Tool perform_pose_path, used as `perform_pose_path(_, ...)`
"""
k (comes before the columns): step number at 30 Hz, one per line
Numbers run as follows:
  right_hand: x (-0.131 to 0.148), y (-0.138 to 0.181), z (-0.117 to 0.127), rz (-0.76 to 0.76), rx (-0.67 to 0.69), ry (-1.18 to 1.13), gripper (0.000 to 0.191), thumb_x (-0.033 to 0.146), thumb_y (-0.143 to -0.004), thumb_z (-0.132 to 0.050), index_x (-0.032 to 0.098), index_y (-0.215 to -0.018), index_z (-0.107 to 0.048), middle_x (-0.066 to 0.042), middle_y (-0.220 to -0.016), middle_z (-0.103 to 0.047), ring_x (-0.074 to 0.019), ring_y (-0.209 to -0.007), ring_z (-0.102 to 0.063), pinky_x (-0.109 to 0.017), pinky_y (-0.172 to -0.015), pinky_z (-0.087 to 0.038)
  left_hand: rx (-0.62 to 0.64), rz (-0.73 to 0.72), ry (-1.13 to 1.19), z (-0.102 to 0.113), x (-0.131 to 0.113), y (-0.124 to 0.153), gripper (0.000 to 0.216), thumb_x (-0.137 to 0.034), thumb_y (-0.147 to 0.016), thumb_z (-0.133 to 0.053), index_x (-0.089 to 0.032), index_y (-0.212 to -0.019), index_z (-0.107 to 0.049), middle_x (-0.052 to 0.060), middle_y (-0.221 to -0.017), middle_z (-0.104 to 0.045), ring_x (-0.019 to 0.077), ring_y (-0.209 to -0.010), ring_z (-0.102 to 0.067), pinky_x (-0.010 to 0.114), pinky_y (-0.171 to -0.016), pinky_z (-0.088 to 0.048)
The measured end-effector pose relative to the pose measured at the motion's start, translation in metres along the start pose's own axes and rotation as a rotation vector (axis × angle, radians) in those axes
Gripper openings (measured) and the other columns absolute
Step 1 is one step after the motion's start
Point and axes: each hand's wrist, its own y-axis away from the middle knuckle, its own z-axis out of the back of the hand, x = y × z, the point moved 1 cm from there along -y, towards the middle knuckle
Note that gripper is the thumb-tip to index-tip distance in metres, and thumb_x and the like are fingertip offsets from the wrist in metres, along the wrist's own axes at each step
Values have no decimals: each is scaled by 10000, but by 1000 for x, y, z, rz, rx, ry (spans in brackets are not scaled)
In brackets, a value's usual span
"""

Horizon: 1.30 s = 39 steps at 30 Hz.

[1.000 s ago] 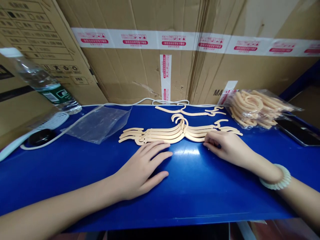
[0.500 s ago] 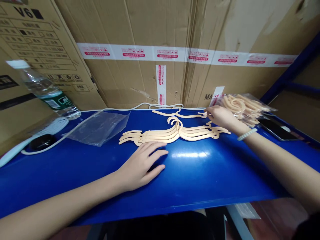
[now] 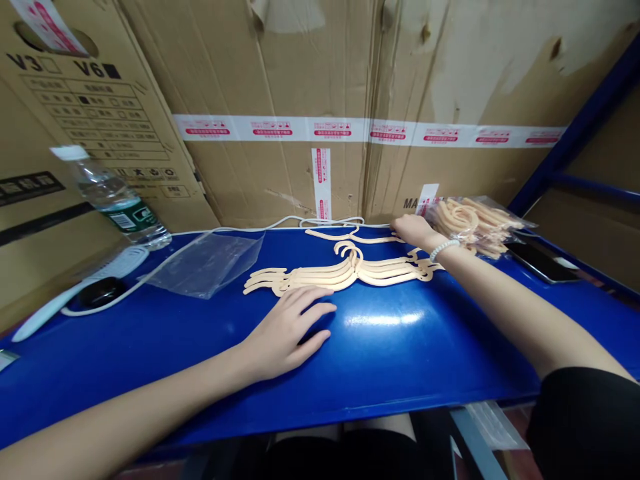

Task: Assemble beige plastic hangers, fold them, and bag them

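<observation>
The stack of beige hangers lies flat near the middle of the frame, its hooks bunched together and turned toward the top, its bars nested one behind another. Your left hand rests palm down just below the stack's left half, fingers loosely spread and thumb apart, with the fingertips overlapping the nearest bar; whether they press on it, you cannot tell from here. Just above the stack, a single hanger lies on the blue table, and your right hand is at its right end, fingers bent and mostly hidden, so how tightly they close on it cannot be told. You wear a pale beaded bracelet on that wrist. Right of it sits a clear bag of more hangers, with a dark phone just beside it, toward the right edge. Left of the stack you have a flat clear plastic sleeve, a white cable running across its corner, a round black object and a pale hairbrush. A water bottle leans at upper left, before cardboard boxes filling the top of the frame.
</observation>
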Motion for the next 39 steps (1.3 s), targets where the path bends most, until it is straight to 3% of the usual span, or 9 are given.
perform_pose_path(5,-3,-3,-3,25,-14,12,230,302,-1037,-589,117,-1130,-690,-118,-1107,-715,-251,-1038,-681,-429,-922,-526,2,-7,0,0,0,0,313,-272,-984,-541,-202,-1281,-612,142,-1418,-569,300,-1310,-527,492,-1110,-448)
perform_pose_path(11,-2,-4,-2,53,-84,19,252,95,-963,-513,86,-1084,-734,-209,-1020,-738,-306,-991,-695,-353,-806,-481,-6,-15,3,0,1,0,309,-257,-979,-551,-203,-1280,-598,140,-1421,-563,297,-1317,-515,500,-1130,-421)
perform_pose_path(18,12,13,36,129,-328,1,280,147,-976,-443,86,-1030,-711,-213,-1022,-717,-325,-1039,-616,-373,-808,-465,-48,5,106,3,0,-2,305,-231,-967,-572,-186,-1267,-600,137,-1403,-569,286,-1312,-521,472,-1131,-418)
perform_pose_path(20,26,24,52,179,-456,-92,265,199,-989,-454,115,-982,-705,-185,-956,-716,-316,-980,-619,-387,-799,-476,-89,41,207,4,2,-3,314,-228,-963,-581,-194,-1275,-590,131,-1390,-576,273,-1308,-532,449,-1132,-421)
perform_pose_path(23,60,50,76,371,-697,-619,145,261,-948,-585,180,-896,-694,-86,-832,-710,-240,-773,-645,-359,-727,-515,-169,147,389,4,5,-5,354,-228,-954,-595,-205,-1306,-559,123,-1345,-595,249,-1257,-567,406,-1069,-473)
perform_pose_path(27,116,89,94,525,-526,-1247,134,311,-903,-714,179,-922,-710,-35,-789,-715,-181,-682,-651,-305,-641,-538,-214,345,656,1,9,-7,407,-293,-930,-640,-211,-1320,-559,119,-1302,-587,198,-992,-647,317,-802,-558)
perform_pose_path(32,162,110,91,525,-306,-1468,133,285,-892,-723,154,-881,-706,-5,-698,-668,-135,-617,-622,-241,-561,-506,-91,482,894,-1,6,-7,231,-359,-919,-651,-136,-959,-699,62,-864,-690,133,-684,-606,258,-664,-512)
perform_pose_path(36,154,94,85,500,-280,-1492,233,376,-917,-703,143,-925,-708,-27,-753,-699,-150,-639,-644,-253,-581,-523,-119,516,1001,2,4,-8,279,-391,-899,-690,-127,-809,-685,52,-772,-690,124,-650,-608,249,-663,-516)
perform_pose_path(39,127,66,75,438,-361,-1240,203,327,-962,-631,143,-958,-717,-61,-859,-744,-190,-760,-695,-286,-691,-547,-225,546,1072,4,6,-10,311,-435,-900,-704,-131,-837,-687,36,-751,-681,124,-659,-627,242,-667,-526)
